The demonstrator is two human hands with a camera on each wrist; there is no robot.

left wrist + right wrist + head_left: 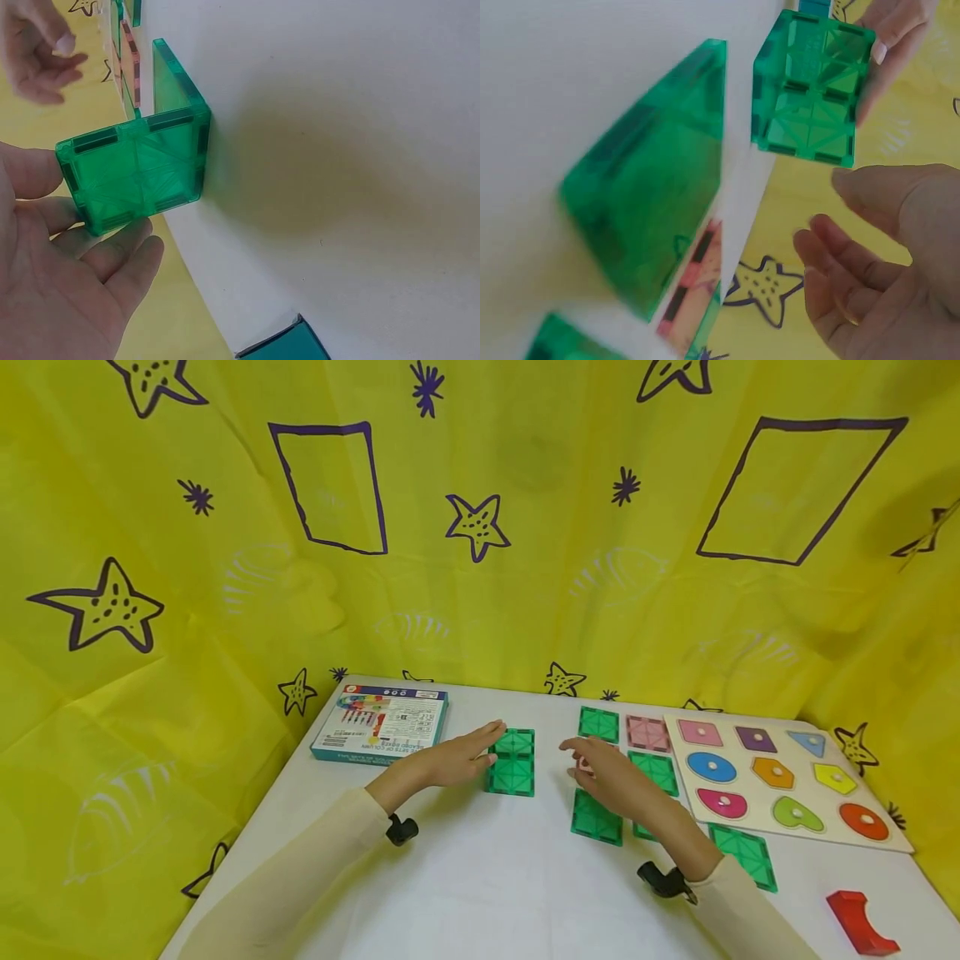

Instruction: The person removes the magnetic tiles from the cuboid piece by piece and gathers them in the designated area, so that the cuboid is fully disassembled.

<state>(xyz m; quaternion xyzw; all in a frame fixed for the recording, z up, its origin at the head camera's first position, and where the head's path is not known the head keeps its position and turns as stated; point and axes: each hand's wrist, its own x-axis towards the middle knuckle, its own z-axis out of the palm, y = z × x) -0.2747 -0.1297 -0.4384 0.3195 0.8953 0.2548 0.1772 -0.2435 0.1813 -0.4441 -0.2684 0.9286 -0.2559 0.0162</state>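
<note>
Green translucent magnetic tiles point(517, 773) stand joined at an angle on the white table, left of the right hand. My left hand point(456, 760) holds their near outer edge, thumb at one corner and fingers along the side, as the left wrist view shows. My right hand point(609, 777) hovers with loosely bent fingers and holds nothing. Beneath and around it lie more green tiles point(597, 817) and a pink tile point(648, 733). Another pink tile is mostly hidden by the right hand. In the right wrist view a close green tile point(656, 172) is blurred.
At the back left lies a teal-edged box point(382, 727). A wooden shape puzzle board point(731, 756) with knobbed coloured pieces covers the right side. Near the front right sits a red arched block point(858, 922). A yellow patterned curtain point(480, 610) surrounds the table.
</note>
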